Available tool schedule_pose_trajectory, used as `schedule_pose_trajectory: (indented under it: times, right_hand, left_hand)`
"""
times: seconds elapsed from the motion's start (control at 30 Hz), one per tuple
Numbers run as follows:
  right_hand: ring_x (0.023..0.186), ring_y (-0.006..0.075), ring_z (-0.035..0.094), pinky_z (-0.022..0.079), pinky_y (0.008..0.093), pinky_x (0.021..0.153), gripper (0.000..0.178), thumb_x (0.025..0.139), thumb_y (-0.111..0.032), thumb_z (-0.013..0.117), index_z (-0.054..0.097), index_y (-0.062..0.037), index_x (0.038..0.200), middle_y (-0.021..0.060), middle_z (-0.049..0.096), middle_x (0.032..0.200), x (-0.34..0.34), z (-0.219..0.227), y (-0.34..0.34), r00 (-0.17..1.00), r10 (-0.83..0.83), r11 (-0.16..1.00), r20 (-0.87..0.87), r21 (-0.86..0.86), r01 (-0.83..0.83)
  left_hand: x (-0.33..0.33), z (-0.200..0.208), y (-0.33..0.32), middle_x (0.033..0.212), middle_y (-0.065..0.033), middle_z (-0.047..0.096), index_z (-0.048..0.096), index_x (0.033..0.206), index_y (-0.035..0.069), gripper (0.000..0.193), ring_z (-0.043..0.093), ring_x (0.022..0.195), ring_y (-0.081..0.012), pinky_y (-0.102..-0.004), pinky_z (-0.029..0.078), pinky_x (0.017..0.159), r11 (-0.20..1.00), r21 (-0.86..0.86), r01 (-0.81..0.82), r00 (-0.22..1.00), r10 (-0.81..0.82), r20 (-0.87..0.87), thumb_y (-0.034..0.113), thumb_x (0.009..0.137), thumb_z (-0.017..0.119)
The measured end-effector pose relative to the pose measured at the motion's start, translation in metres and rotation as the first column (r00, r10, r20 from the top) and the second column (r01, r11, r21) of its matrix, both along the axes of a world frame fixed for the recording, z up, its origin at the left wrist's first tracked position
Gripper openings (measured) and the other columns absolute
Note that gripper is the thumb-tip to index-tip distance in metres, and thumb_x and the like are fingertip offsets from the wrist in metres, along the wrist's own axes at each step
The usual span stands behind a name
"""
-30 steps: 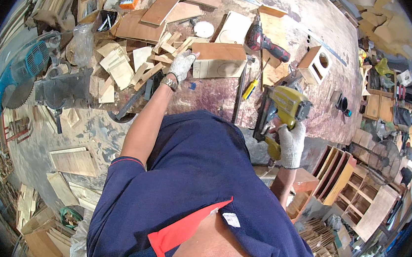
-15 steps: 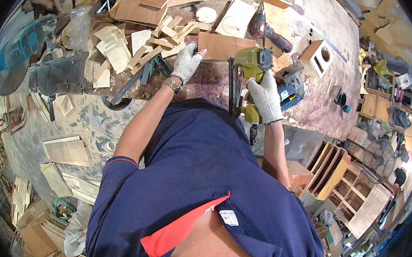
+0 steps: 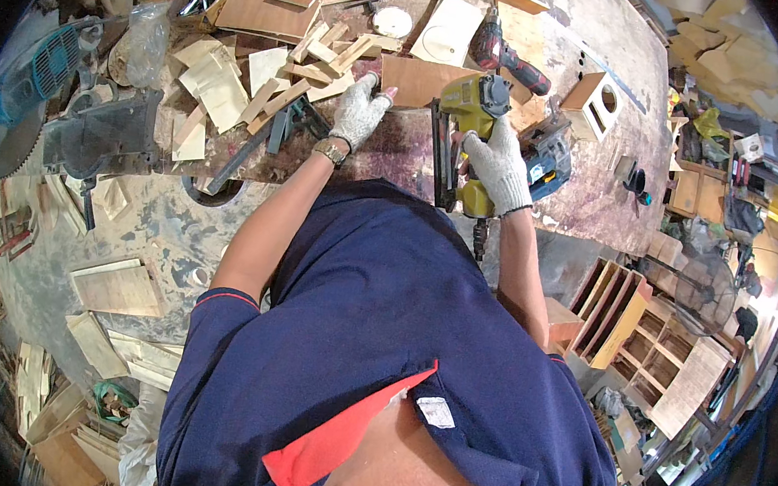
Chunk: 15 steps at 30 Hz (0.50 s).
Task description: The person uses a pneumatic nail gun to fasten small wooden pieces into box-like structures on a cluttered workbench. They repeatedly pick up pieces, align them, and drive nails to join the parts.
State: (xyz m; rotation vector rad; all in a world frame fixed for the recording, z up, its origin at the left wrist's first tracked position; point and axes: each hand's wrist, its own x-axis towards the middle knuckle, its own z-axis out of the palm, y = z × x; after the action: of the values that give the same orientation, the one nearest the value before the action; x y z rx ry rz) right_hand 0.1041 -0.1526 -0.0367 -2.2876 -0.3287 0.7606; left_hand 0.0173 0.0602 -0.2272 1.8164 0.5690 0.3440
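Note:
My right hand (image 3: pixel 501 165), in a white knit glove, is wrapped round the handle of a yellow-green air nail gun (image 3: pixel 474 101). The gun's black magazine (image 3: pixel 441 154) faces left, and a hose fitting hangs from its lower end. My left hand (image 3: pixel 358 116), gloved too with a bare thumb tip, has its fingers and thumb apart and holds nothing. It is by the left end of a flat brown board (image 3: pixel 423 82); whether it touches the board I cannot tell. Left of this hand lies a dark metal clamp-like tool (image 3: pixel 278 129) among small wood strips (image 3: pixel 317 63).
A red and black cordless drill (image 3: pixel 510 58) lies beyond the gun. A blue and grey power tool (image 3: pixel 547 160) and a wooden box with a round hole (image 3: pixel 592 105) are at right. A blue saw with a toothed blade (image 3: pixel 14 146) stands far left. Wood offcuts (image 3: pixel 118 287) lie below the bench.
The whole view has shifted slightly. Both hands keep nearly the same places, the right still round the nail gun.

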Motion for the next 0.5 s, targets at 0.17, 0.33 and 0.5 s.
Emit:
schedule_pose_trajectory:
  times: [0.17, 0.33, 0.5]
  right_hand:
    - [0.058, 0.0218, 0.072, 0.058, 0.0385, 0.057, 0.059, 0.095, -0.019, 0.071, 0.046, -0.0012, 0.145, 0.0138, 0.074, 0.080, -0.002, 0.005, 0.009, 0.987, 0.067, 0.987, 0.149, -0.157, -0.043]
    - [0.057, 0.0172, 0.068, 0.056, 0.0360, 0.055, 0.053, 0.097, -0.015, 0.072, 0.052, -0.0022, 0.144, 0.0102, 0.072, 0.083, -0.010, 0.015, 0.015, 0.999, 0.022, 0.999, 0.035, -0.033, -0.021]
    - [0.056, 0.0140, 0.063, 0.053, 0.0332, 0.053, 0.052, 0.098, -0.009, 0.071, 0.051, -0.0031, 0.146, 0.0065, 0.068, 0.082, -0.012, 0.004, 0.018, 0.999, 0.035, 0.999, 0.021, -0.024, -0.034]
  left_hand:
    - [0.000, 0.008, 0.001, 0.074, -0.0106, 0.055, 0.054, 0.090, 0.001, 0.038, 0.051, 0.070, -0.0223, -0.0425, 0.046, 0.067, 0.998, -0.050, 0.025, 0.999, -0.027, -0.021, 0.032, 0.103, 0.071]
    - [-0.001, 0.011, 0.000, 0.073, -0.0116, 0.055, 0.054, 0.089, 0.000, 0.041, 0.051, 0.070, -0.0228, -0.0434, 0.045, 0.067, 0.999, -0.046, 0.008, 1.000, -0.008, -0.015, 0.035, 0.101, 0.072]
    - [-0.002, 0.014, 0.000, 0.074, -0.0122, 0.056, 0.054, 0.089, 0.001, 0.041, 0.051, 0.070, -0.0226, -0.0429, 0.044, 0.067, 0.999, -0.037, 0.000, 1.000, 0.000, -0.010, 0.035, 0.101, 0.072]
